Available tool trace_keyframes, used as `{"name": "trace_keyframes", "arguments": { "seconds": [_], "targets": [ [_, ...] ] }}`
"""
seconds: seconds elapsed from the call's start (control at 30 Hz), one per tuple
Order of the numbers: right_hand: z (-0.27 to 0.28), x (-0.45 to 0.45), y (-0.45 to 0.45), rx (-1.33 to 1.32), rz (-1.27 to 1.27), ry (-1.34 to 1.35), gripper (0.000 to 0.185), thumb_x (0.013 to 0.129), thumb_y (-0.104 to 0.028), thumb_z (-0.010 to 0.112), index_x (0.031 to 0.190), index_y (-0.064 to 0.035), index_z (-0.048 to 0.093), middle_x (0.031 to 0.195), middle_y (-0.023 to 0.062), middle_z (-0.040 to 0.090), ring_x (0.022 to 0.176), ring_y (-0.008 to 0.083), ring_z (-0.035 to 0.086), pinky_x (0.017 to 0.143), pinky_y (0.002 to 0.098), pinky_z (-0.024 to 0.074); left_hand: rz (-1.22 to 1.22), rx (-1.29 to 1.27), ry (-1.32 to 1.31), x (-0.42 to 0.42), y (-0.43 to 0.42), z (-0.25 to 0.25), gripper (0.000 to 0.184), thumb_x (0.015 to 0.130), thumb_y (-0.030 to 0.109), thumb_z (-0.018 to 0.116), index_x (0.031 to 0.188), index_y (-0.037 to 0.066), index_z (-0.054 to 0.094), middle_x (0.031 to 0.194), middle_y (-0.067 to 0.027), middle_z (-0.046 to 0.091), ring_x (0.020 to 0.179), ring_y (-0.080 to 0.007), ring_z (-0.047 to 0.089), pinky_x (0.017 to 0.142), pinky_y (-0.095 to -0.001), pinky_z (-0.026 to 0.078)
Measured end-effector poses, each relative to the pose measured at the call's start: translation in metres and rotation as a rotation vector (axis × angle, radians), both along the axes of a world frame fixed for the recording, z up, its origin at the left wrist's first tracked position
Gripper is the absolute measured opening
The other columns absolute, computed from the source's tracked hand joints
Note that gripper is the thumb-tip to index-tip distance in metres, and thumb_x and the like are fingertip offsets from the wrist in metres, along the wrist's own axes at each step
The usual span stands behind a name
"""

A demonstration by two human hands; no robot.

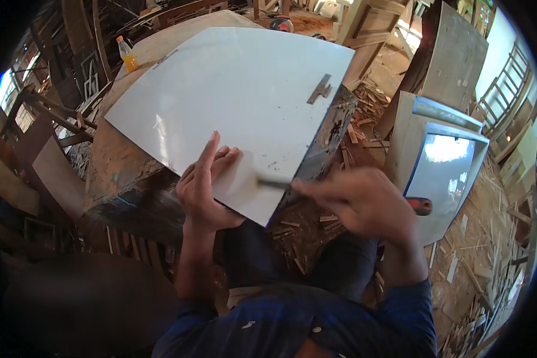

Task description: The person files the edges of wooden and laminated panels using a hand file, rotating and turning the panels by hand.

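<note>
A large white panel (pixel 232 89) lies on a worn workbench, with one corner toward me. My left hand (pixel 200 185) grips its near left edge, fingers over the white face; the thumb is not clearly visible. My right hand (pixel 364 200), smeared by motion, is closed round a tool with a red-and-black handle (pixel 422 206). The tool's dark blade (pixel 272 182) reaches over the panel near its close corner; whether it touches is unclear. A metal hinge (pixel 320 89) sits by the panel's right edge, and a second hinge (pixel 164 59) by the far left edge. Small dark crumbs dot the surface.
A bottle of orange drink (pixel 127 55) stands on the workbench (pixel 119 161) beyond the panel. To the right, a blue-edged white panel (pixel 441 173) leans low. Wood scraps (pixel 364 113) litter the floor. A dark rounded shape (pixel 89 298) is at lower left.
</note>
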State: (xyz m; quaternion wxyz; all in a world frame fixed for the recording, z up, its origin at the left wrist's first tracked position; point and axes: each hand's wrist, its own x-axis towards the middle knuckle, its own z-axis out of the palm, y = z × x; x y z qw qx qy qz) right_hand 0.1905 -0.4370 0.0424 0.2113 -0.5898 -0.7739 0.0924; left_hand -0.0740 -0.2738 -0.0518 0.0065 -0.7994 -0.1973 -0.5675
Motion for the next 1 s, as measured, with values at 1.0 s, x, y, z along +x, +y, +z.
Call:
{"name": "trace_keyframes", "arguments": {
  "seconds": [1.0],
  "targets": [
    [-0.002,-0.046,-0.002,0.020,-0.043,-0.052,0.047,0.097,-0.021,0.072,0.141,-0.0364,0.077,0.076,0.0109,0.063,0.068,0.0348,0.069,0.061,0.0499,0.0538,-0.002,0.001,0.011,-0.014,0.003,-0.007,0.097,0.073,0.038,0.091,0.151,-0.009,0.057,0.127,-0.0149,0.082,0.109,-0.0289,0.083,0.096,-0.0404,0.065]
  ]
}}
